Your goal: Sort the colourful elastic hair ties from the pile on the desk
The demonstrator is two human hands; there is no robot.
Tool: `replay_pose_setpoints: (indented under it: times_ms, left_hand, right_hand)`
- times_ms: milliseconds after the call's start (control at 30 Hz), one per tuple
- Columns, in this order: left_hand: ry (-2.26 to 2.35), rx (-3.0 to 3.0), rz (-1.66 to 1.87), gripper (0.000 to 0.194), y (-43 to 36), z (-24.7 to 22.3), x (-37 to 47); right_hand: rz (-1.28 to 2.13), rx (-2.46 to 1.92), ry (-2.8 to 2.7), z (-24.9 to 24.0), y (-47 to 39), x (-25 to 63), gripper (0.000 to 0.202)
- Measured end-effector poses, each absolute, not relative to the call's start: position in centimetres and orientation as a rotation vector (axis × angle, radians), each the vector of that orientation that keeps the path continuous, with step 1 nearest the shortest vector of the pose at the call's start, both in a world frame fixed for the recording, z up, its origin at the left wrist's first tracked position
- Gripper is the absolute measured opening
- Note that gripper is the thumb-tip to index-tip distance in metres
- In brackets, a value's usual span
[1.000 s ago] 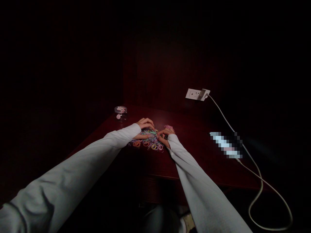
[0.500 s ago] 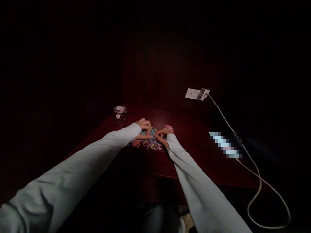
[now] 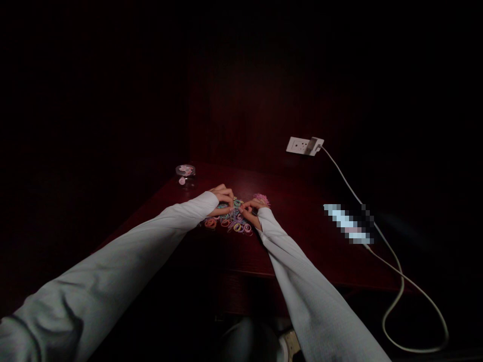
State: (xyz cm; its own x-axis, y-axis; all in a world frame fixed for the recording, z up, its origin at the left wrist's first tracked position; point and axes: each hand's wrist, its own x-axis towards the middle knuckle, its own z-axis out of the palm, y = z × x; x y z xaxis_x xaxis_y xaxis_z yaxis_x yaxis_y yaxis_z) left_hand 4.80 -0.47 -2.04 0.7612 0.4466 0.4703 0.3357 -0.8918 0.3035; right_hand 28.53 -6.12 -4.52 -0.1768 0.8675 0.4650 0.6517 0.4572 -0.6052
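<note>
Head view: my left hand [image 3: 222, 199] reaches into the pile of colourful bands [image 3: 237, 218] from its ten o'clock side, and my right hand [image 3: 252, 209] comes in at three o'clock. In each grip my thumb and forefinger tips are drawn close together, low over the bands, but I cannot tell whether either is fully closed or has a band between the tips. The pile lies loose on the dark red bench [image 3: 298, 226], with an orange loop [image 3: 210, 223] at its eight o'clock edge and a yellow one [image 3: 238, 228] at six. A pink bunch [image 3: 261, 199] sits at two o'clock, just behind my right knuckles. The clear jar [image 3: 185, 177] with pink and white pieces stands at ten o'clock. At three, well apart, lies a pixelated bright patch [image 3: 347, 223]; a white cable [image 3: 400, 266] loops past it from the wall socket [image 3: 298, 146].
</note>
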Motion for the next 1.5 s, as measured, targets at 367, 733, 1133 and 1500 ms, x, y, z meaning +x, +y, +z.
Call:
replay_pose_setpoints:
  times_ms: [367,733,1133,1500]
  left_hand:
    - [0.602,2.767,0.87,0.027,-1.8,-0.8,4.2]
    - [1.169,2.725,0.764,0.094,-6.2,-3.5,1.5]
    - [1.796,2.383,0.43,0.119,-7.9,-6.4,2.6]
    - [1.905,2.344,0.564,0.12,-9.6,-6.3,4.5]
  right_hand:
    - [0.12,-1.368,-1.745,-5.0,-6.1,28.7,0.043]
    - [0.114,-1.423,-1.749,-5.1,-9.2,27.9,0.039]
    - [0.02,-1.742,-1.696,-6.8,-11.2,26.9,0.05]
    - [-0.065,-2.057,-1.696,-5.2,-15.5,25.4,0.084]
